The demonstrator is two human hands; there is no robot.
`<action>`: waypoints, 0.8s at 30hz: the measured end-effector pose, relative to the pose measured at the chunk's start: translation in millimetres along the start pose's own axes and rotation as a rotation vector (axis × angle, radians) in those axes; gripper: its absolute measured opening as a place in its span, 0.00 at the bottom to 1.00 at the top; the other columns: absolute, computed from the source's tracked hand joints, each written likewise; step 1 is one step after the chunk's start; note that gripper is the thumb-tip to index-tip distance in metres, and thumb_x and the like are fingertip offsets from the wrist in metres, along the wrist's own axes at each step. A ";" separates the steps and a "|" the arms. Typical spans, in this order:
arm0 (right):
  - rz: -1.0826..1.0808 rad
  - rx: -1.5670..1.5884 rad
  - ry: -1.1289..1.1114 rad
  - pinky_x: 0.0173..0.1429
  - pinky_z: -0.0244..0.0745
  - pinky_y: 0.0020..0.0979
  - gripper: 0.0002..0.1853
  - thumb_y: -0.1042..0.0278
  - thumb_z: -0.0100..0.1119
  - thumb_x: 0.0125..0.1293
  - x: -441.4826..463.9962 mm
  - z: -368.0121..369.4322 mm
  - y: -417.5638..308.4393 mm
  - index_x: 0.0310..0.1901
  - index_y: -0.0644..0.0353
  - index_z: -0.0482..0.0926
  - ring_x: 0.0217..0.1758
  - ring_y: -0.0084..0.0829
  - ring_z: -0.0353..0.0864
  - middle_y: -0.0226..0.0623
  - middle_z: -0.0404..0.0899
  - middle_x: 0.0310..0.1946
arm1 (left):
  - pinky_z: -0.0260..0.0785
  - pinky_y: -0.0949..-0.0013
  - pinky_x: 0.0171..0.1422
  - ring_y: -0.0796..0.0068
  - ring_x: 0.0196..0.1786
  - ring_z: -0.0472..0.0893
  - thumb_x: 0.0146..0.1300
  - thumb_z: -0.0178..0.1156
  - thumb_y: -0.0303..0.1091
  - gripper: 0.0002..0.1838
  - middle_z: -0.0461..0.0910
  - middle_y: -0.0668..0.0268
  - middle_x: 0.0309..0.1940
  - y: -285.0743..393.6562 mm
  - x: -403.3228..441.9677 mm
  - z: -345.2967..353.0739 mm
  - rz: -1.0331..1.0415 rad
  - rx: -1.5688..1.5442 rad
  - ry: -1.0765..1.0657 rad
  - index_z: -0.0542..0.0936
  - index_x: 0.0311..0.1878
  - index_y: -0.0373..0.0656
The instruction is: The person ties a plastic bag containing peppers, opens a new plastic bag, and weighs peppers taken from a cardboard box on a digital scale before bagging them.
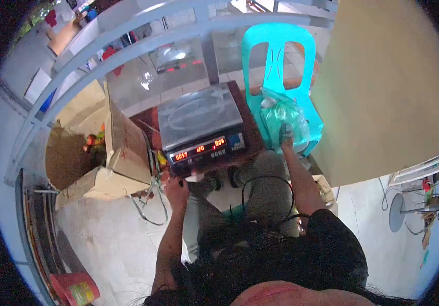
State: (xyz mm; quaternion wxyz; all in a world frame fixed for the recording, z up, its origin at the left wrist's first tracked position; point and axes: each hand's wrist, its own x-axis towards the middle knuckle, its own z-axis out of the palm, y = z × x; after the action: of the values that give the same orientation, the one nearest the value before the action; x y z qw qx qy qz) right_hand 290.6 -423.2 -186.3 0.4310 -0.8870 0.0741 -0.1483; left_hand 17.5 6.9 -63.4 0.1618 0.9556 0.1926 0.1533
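Observation:
A digital scale (199,115) with a bare metal top and lit red digits stands in front of me. By its front left corner is my left hand (177,191), fingers curled near a small dark thing I cannot make out. On the turquoise plastic chair (275,43) to the right lies a clear plastic bag (283,112) with greenish contents. My right hand (286,142) reaches to the near side of that bag; its fingers are dark and blurred, so their grip is unclear.
An open cardboard box (127,140) with some red and green items stands left of the scale. A brown board (387,92) rises at the right. Metal rails (143,43) run behind. A black cable crosses my lap. A red container (74,289) sits at the lower left.

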 end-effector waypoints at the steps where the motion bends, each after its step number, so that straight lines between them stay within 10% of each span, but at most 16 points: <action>1: -0.023 0.022 0.009 0.58 0.68 0.37 0.19 0.59 0.48 0.66 6.7 -4.3 -4.5 0.55 0.58 0.74 0.56 0.38 0.73 0.42 0.76 0.53 | 0.63 0.49 0.50 0.54 0.46 0.75 0.57 0.57 0.40 0.10 0.77 0.56 0.36 0.8 0.9 0.8 0.010 0.006 0.023 0.80 0.35 0.44; 12: -0.144 0.161 -0.613 0.45 0.72 0.36 0.17 0.66 0.50 0.62 58.5 -74.7 -77.0 0.52 0.58 0.74 0.43 0.33 0.76 0.37 0.77 0.41 | 0.64 0.52 0.51 0.53 0.47 0.75 0.57 0.58 0.39 0.11 0.78 0.53 0.37 21.7 -1.5 -15.7 0.028 -0.051 0.067 0.80 0.35 0.41; 24: 0.277 0.743 -0.218 0.39 0.75 0.39 0.16 0.63 0.52 0.63 60.5 -59.8 -85.9 0.49 0.60 0.75 0.37 0.33 0.78 0.36 0.78 0.39 | 0.64 0.54 0.52 0.55 0.46 0.76 0.56 0.58 0.39 0.11 0.78 0.56 0.36 0.4 -1.2 10.3 -0.018 -0.036 0.032 0.79 0.33 0.41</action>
State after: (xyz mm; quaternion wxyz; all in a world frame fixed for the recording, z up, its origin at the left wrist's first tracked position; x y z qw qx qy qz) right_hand 328.6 -430.3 -71.7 0.7431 -0.6632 0.0885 -0.0108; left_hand 20.2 3.5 -72.9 0.1774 0.9481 0.2011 0.1708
